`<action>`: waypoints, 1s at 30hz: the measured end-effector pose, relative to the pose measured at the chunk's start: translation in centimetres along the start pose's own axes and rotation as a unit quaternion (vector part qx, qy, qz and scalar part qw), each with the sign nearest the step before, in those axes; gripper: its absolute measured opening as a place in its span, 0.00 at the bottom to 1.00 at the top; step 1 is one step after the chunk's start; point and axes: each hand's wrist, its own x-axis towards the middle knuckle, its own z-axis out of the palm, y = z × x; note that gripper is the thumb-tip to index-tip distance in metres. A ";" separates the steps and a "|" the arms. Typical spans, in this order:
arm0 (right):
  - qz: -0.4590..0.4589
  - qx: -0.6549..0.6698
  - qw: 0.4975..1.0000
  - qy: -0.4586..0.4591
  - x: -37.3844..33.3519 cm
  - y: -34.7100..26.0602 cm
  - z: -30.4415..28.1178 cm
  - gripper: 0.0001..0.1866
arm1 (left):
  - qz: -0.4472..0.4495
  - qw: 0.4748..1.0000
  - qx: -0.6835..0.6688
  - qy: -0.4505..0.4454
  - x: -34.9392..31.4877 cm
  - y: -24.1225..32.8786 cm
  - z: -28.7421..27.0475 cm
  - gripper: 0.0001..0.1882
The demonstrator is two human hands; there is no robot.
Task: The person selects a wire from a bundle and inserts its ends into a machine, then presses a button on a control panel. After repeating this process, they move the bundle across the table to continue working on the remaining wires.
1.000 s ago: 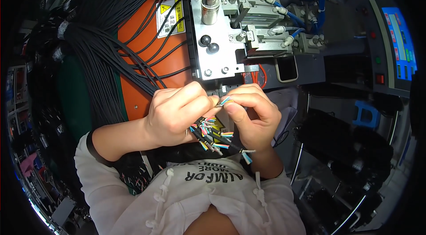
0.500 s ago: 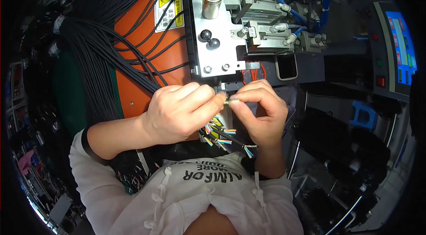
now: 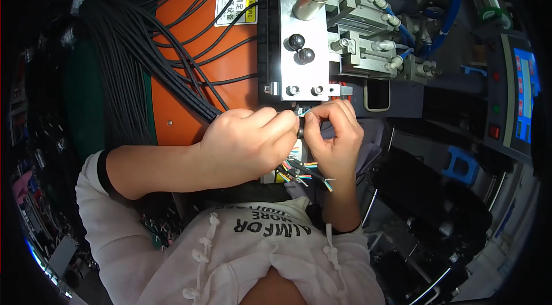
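My left hand [image 3: 253,138] is closed around black cables, and their stripped ends with thin coloured wires [image 3: 298,174] stick out below its fingers. Close beside it, my right hand [image 3: 336,135] is closed in a pinch. Fine light and blue wires [image 3: 305,112] show between the two hands' fingertips, just below the front edge of a metal machine plate [image 3: 302,75]. Fingers hide most of the cable end there. From the left hand, the cables run back to a thick black cable bundle [image 3: 123,52] at the upper left.
An orange surface [image 3: 178,98] lies under the cables. Pneumatic cylinders [image 3: 368,46] with blue hoses stand behind the plate, which carries two black ball knobs [image 3: 301,48]. A control panel with a lit screen [image 3: 524,95] is at the right. A blue stool [image 3: 460,165] stands below it.
The view has shifted, so the machine appears farther right. My hands have come closer together at the plate's front edge, and the right fingertips have turned upward around the wires.
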 end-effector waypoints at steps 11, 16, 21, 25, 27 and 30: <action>0.004 0.049 0.998 0.031 0.0 0.7 0.7 0.05 | -0.009 1.000 0.019 -0.013 0.4 0.0 0.1 0.11; 0.028 0.068 0.996 0.041 -0.3 1.0 1.0 0.05 | -0.011 0.999 0.030 -0.009 0.4 0.2 0.4 0.06; 0.094 0.128 0.986 0.046 -0.6 1.4 1.6 0.05 | -0.011 0.998 0.057 0.014 0.5 0.1 0.8 0.05; 0.152 0.203 0.967 0.036 -0.9 2.2 1.8 0.05 | -0.012 0.998 0.063 0.017 0.5 0.2 0.8 0.05; 0.082 0.163 0.983 0.033 -0.8 2.4 1.3 0.04 | -0.015 0.998 0.057 0.011 0.5 0.2 0.7 0.05; 0.001 0.103 0.994 0.041 -0.5 2.4 1.3 0.04 | -0.015 0.998 0.055 -0.001 0.2 0.1 0.6 0.06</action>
